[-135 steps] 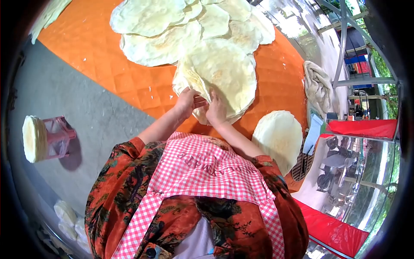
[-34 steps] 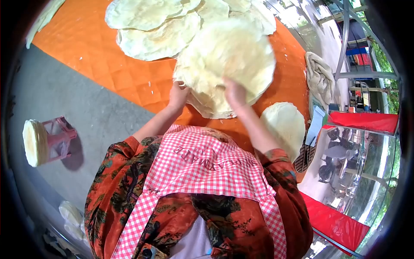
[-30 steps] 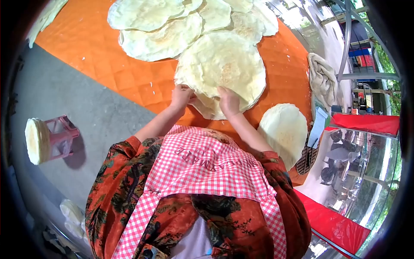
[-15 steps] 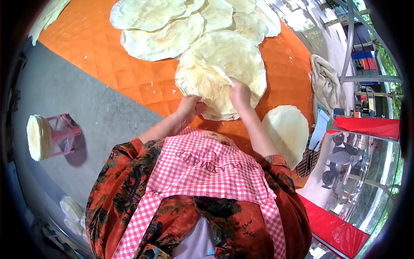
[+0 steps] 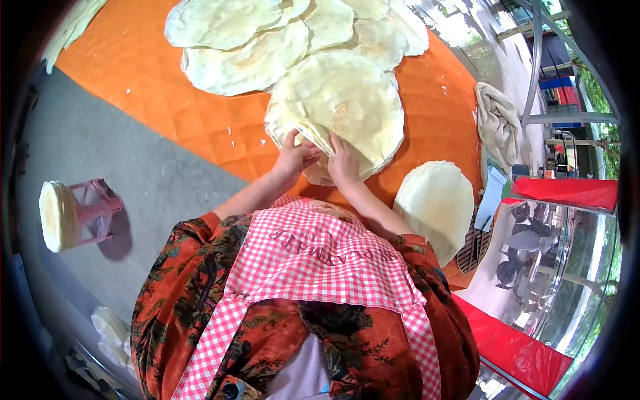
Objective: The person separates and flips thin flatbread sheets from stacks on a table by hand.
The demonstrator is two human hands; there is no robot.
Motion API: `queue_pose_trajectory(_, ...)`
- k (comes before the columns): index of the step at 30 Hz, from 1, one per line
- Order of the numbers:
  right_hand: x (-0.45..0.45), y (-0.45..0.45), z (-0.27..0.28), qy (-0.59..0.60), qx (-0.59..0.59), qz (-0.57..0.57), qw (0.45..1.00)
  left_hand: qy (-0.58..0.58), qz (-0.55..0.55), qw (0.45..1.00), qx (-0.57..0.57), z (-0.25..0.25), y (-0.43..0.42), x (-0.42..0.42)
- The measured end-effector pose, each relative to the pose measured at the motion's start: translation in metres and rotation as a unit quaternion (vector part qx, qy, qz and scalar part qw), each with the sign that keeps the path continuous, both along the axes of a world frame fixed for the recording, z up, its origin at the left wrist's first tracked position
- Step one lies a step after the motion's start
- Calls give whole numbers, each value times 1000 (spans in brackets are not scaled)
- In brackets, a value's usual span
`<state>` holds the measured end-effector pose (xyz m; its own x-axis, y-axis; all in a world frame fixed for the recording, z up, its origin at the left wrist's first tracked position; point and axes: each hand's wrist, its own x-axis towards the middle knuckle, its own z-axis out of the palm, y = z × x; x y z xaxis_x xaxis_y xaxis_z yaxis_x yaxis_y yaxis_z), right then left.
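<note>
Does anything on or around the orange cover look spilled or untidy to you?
Yes, mildly: small white flakes lie scattered on the orange cover, clear of the flatbreads, like stray crumbs. A beige cloth sits bunched by the cover's right-hand edge in the picture rather than folded.

Pink stool (image 5: 88, 212) over on the left, grey floor (image 5: 160, 167) around it, crumpled beige cloth (image 5: 497, 123) at right, red sheeting (image 5: 517, 347) nearer.

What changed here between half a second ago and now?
The right hand moved left and nearer the body, closing in on the left hand. The raised flatbread edge shifted left too, and now stands between the hands. The towel, pink stool and spread flatbreads stayed put.
</note>
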<state>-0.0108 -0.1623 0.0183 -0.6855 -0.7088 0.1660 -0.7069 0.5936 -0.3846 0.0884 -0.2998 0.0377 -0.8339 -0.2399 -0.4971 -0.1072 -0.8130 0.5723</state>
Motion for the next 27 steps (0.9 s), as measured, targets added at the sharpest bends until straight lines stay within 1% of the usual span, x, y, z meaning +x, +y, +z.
queue_pose_trajectory(1,-5,1,5,-29,18,-2,999,-2,-8,999,-38,-8,2,-1)
queue_pose_trajectory(2,-10,-2,22,-57,37,-4,998,-3,-16,997,-75,-12,2,-3)
queue_pose_trajectory(3,-26,-7,44,-129,126,-59,982,-11,-11,998,-66,-14,0,-6)
queue_pose_trajectory(4,-55,-14,69,-250,143,-99,952,-20,-6,998,-56,-14,-1,-8)
queue_pose_trajectory(5,-101,-3,54,-228,100,-85,965,-31,-2,999,-45,-15,0,-7)
queue_pose_trajectory(6,-163,4,51,-295,80,-91,948,-34,-10,998,-51,-16,0,-6)
queue_pose_trajectory(7,-188,-1,107,-349,9,-79,934,-36,-18,997,-60,-17,-1,-7)
queue_pose_trajectory(8,-210,-2,147,-370,-101,-60,921,-37,-27,997,-69,-16,-3,-7)
queue_pose_trajectory(9,-245,-1,181,-275,-81,-39,957,-48,-27,996,-70,-16,-5,-9)
queue_pose_trajectory(10,-276,1,210,-178,-75,-68,979,-58,-26,996,-70,-16,-6,-11)
queue_pose_trajectory(11,-297,1,247,-129,-5,-72,989,-69,-26,995,-68,-16,-4,-10)
queue_pose_trajectory(12,-297,-3,283,-63,8,-90,994,-73,-24,995,-62,-16,-4,-10)
queue_pose_trajectory(13,-298,-4,307,4,21,-107,994,-77,-22,995,-57,-15,-4,-11)
queue_pose_trajectory(15,-344,4,328,103,57,-77,990,-82,-22,995,-60,-13,-7,-14)
queue_pose_trajectory(16,-367,8,336,129,66,-65,987,-84,-24,994,-67,-12,-7,-14)
queue_pose_trajectory(17,-375,12,352,147,95,-105,979,-89,-27,993,-74,-12,-5,-13)
queue_pose_trajectory(19,-400,22,376,198,86,-82,973,-96,-27,992,-74,-12,-5,-13)
queue_pose_trajectory(21,-410,25,410,282,129,-97,946,-104,-13,992,-71,-8,-4,-14)
queue_pose_trajectory(22,-398,23,427,280,127,-91,947,-109,-1,992,-67,-6,-3,-15)
queue_pose_trajectory(25,-373,22,439,177,45,-36,982,-107,17,993,-50,-6,0,-18)
queue_pose_trajectory(26,-339,16,425,192,21,-20,981,-104,23,993,-43,-7,0,-18)
queue_pose_trajectory(27,-306,22,396,160,35,-10,987,-95,37,994,-46,-8,-1,-16)
